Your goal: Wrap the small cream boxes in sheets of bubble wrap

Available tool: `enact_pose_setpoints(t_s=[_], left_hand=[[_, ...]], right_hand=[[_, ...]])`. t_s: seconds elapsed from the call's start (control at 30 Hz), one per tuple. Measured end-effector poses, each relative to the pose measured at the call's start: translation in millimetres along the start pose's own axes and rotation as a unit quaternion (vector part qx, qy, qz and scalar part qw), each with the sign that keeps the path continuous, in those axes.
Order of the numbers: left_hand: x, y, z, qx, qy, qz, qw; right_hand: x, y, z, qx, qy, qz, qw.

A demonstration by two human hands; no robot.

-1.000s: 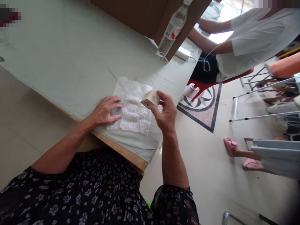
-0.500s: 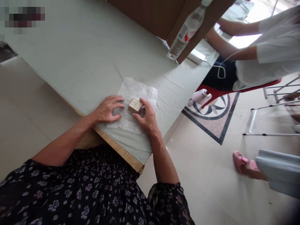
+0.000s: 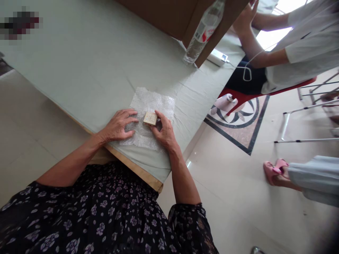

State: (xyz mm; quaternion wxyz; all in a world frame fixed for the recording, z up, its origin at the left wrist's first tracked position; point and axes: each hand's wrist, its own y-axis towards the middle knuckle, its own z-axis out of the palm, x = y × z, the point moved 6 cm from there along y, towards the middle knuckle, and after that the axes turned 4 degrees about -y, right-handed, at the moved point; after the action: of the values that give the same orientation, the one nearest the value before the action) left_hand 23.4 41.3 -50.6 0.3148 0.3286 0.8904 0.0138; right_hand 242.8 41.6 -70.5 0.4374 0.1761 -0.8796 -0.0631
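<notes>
A small cream-coloured box with printing on its top (image 3: 150,118) rests on a square sheet of bubble wrap (image 3: 148,100). The thumb and index finger of my right hand (image 3: 165,132) grip its right side. My left hand (image 3: 120,125) lies on the left part of the bubble wrap with its fingers apart and curved. It holds nothing, and a small gap separates it from the box. The sheet lies near the corner of the table, on a pale green cloth (image 3: 92,60).
A brown carton (image 3: 164,14) stands at the back, with a clear plastic bottle (image 3: 202,35) against it. Beside them lies a white device with a cable (image 3: 217,57). A co-worker in a white shirt (image 3: 304,56) sits at the right on a red chair (image 3: 291,87).
The small box has turned slightly in my right hand's fingers. My left hand is nearly still. The co-worker's hand has come up, and the whole view has shifted a little.
</notes>
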Motion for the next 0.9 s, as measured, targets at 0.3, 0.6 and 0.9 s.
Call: enact_pose_setpoints(t_s=[0.3,0.6,0.9], left_hand=[[-20.8,-0.7,-10.0,-0.027,0.015,-0.008,1.0],[-0.2,3.8,-0.7,0.083,0.012,-0.011,0.996],[-15.9,-5.2,-26.1,0.068,-0.004,0.005,0.998]], right_hand=[[0.5,-12.8,-15.5,0.0,0.021,0.009,1.0],[2.9,-21.1,-15.1,0.023,-0.019,0.0,1.0],[38.3,-36.7,-48.7,0.002,-0.025,-0.005,1.0]])
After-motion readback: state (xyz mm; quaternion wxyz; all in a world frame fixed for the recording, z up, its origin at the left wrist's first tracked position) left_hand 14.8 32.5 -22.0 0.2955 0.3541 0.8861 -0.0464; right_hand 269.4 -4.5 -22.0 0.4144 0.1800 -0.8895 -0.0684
